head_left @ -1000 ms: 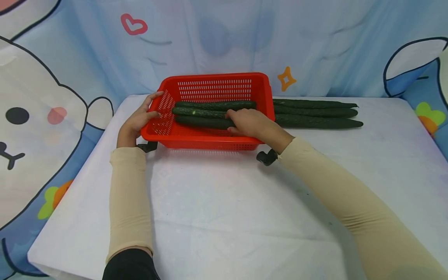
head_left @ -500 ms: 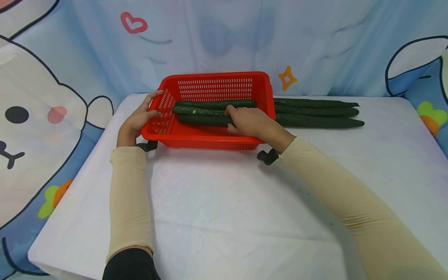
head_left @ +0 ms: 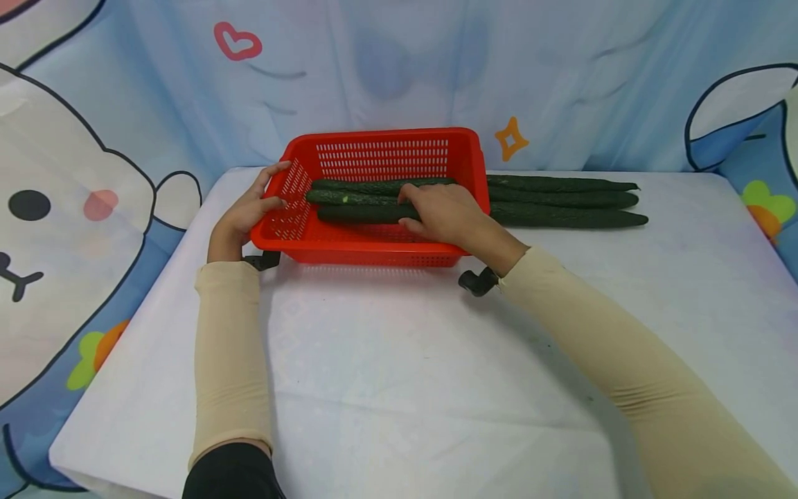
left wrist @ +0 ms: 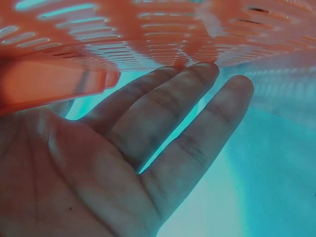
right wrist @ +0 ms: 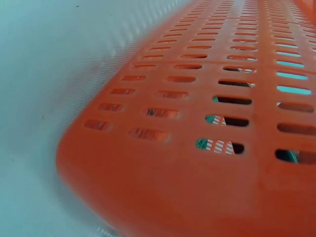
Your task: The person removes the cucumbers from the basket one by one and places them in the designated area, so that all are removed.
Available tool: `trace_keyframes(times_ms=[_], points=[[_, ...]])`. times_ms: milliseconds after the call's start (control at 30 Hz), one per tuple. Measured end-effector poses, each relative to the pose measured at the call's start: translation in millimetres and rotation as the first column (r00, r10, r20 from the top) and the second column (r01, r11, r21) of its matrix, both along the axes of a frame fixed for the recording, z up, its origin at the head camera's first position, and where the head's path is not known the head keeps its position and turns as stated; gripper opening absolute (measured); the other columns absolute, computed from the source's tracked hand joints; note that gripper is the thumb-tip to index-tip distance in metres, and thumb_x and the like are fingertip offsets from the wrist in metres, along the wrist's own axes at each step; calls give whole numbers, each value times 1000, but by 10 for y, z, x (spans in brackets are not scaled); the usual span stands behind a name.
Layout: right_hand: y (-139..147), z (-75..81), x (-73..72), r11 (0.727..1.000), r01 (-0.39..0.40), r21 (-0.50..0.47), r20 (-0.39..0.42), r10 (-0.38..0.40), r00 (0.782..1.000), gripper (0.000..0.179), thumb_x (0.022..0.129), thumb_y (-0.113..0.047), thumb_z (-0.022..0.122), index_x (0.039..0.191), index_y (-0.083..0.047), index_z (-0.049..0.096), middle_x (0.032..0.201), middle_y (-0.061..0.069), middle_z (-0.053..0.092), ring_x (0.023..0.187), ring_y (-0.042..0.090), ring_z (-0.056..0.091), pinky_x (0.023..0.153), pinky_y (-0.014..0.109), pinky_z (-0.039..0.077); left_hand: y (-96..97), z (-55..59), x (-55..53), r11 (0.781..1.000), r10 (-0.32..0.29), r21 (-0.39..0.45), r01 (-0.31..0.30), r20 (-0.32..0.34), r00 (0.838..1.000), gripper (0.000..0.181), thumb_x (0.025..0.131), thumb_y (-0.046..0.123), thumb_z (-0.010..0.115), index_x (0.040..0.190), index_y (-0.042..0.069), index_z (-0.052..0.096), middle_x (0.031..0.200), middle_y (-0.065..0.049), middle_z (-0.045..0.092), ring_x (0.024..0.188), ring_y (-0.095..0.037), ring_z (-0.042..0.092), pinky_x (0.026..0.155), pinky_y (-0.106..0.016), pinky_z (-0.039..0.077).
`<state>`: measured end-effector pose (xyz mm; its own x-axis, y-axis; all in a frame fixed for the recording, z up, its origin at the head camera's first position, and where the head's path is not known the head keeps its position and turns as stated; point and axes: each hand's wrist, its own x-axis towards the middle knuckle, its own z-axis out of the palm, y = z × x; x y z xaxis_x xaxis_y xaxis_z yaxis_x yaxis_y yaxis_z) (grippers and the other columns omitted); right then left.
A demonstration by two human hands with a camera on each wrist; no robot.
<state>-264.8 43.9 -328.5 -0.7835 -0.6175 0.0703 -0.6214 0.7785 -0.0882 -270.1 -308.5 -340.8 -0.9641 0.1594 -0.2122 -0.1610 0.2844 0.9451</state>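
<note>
Several dark green cucumbers lie side by side in the red slotted basket (head_left: 374,255); the front one is a smooth cucumber (head_left: 358,213). Over it is my right hand (head_left: 451,216), thumb at the near side and index finger beyond, spread apart around it; the other fingertips are hidden. My left hand (head_left: 246,211) holds the basket's left end, thumb and a finger over the rim. In the left wrist view, straight fingers (left wrist: 197,143) reach under the slotted wall. Only the basket's outer wall (right wrist: 163,182) shows in the right wrist view, not the right hand.
To the basket's right, several more cucumbers (head_left: 564,201) lie in a row on the white-covered table (head_left: 399,374). A patterned blue curtain (head_left: 405,69) hangs behind the table's back edge.
The front cucumber has shifted slightly right and back. My right thumb and index finger have spread wider and moved a little left along it. The left hand and basket look the same.
</note>
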Motion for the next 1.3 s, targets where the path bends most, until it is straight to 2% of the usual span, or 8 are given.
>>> trace_keyframes(times_ms=[233,533,833,1033,1300], points=[[23,19,16,1000,0,-29,-73,-2,997,47,93,-40,64,130,-12,58,95,8,73,103,29,59,87,41,50,3,10,-5,1000,0,-8,0,-1,1000,70,98,6,45,151,45,21,153,-12,29,110,-25,58,80,-28,60],[52,15,41,995,-6,-99,-146,-8,989,44,94,-40,63,128,-12,59,95,10,72,93,27,55,81,40,45,-6,9,-2,1000,-4,-7,4,2,1000,70,98,7,44,151,45,21,153,-13,28,110,-25,59,80,-28,60],[75,4,80,980,-11,-199,-211,-32,977,42,94,-40,62,126,-13,60,109,11,73,100,29,54,82,42,43,-4,-2,6,1000,2,-5,-2,4,1000,70,98,6,45,150,46,21,154,-13,27,111,-27,58,80,-29,60],[99,-16,106,959,-42,-281,-268,-37,963,40,94,-40,62,124,-12,62,110,11,73,97,28,54,79,42,42,-9,-7,4,1000,5,18,-5,12,1000,69,98,5,44,150,46,23,153,-12,28,109,-26,59,79,-28,60],[117,-38,133,927,-112,-358,-345,-20,938,37,92,-38,66,121,-15,65,105,11,74,84,26,51,76,41,43,-16,-10,-2,1000,-5,26,5,14,1000,69,98,6,44,150,46,22,153,-12,28,109,-25,59,80,-28,60]])
